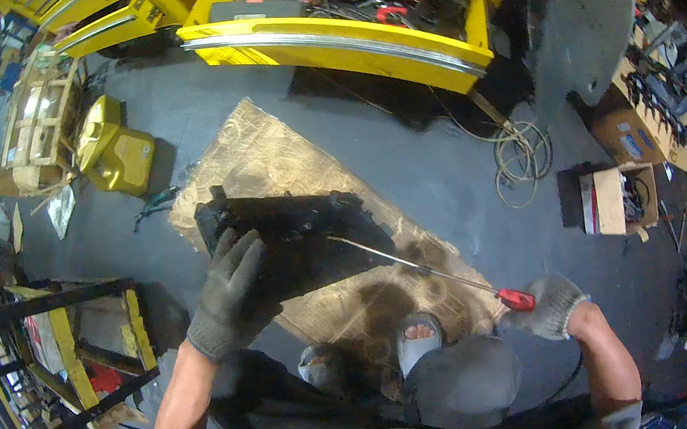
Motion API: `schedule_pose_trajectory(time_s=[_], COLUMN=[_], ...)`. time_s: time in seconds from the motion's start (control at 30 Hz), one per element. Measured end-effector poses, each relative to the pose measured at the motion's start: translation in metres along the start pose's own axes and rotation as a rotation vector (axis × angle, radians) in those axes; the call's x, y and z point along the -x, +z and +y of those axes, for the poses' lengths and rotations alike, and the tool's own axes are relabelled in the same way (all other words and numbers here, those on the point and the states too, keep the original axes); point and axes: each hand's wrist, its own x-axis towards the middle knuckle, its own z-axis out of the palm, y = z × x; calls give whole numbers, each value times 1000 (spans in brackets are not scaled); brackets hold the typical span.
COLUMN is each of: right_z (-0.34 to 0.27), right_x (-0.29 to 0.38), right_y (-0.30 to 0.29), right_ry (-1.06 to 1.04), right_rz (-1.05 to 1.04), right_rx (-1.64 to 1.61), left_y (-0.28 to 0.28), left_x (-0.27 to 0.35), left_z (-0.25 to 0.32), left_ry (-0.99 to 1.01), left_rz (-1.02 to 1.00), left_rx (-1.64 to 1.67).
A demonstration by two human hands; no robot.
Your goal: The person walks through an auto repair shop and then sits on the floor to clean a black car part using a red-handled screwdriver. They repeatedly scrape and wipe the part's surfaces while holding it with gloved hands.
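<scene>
A dark, box-like machine part [294, 243] stands tilted before me, over a worn wooden board [278, 150]. My left hand [231, 294], in a dirty knit glove, grips its left side; some fingers are hidden behind it. My gloved right hand [540, 311] holds the red handle of a long-shafted screwdriver or pry bar [420, 266]. The thin metal shaft slants up and left, and its tip meets the part's face near the middle. Whether the tip is wedged in or only touching I cannot tell.
A yellow tool cabinet's open drawer [327, 33] full of tools juts out ahead. Left are a yellow jerrycan [123, 159], a wooden crate [32, 123] and a black-and-yellow metal frame [67, 356]. Coiled cable [521, 157] and a cardboard box [607, 201] lie right.
</scene>
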Motion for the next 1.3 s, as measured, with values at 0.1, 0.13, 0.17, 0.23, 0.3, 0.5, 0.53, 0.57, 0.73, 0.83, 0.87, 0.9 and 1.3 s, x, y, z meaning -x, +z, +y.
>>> schedule_pose_trajectory(time_s=[0.1,0.13,0.17,0.23,0.3,0.5,0.53,0.57,0.73,0.83,0.87,0.9,1.3], right_z=[-5,-7,-10,-16,-20,-21,-20,-19,-14,-14,-14,-16,-35], right_x=[7,11,14,18,17,17,18,19,20,16,13,10,-30], right_y=[-5,-7,-9,-13,-17,-15,-12,-9,1,2,2,2,5], right_ry=[-46,-274,-304,-304,-254,-400,-445,-456,-468,-427,-423,-422,-532], right_rz=[-124,-57,-10,-28,16,174,220,209,237,209,209,199,298], right_rx=[-49,-47,-88,-64,-139,-97,-77,-15,-38,-28,-15,13,-27], left_y=[1,0,1,2,4,8,8,7,4,2,2,2,14], left_x=[3,2,1,-1,-1,-3,-4,-6,-17,-20,-20,-20,-8], left_z=[0,-1,-3,-4,-5,-3,-4,-5,-8,-7,-6,-5,-9], left_ry=[-117,-101,-89,-49,-39,-195,-207,-228,-277,-195,-210,-213,-499], left_rz=[27,32,51,71,134,212,240,227,225,274,256,229,315], left_rx=[91,84,81,42,-5,126,136,133,95,88,109,92,40])
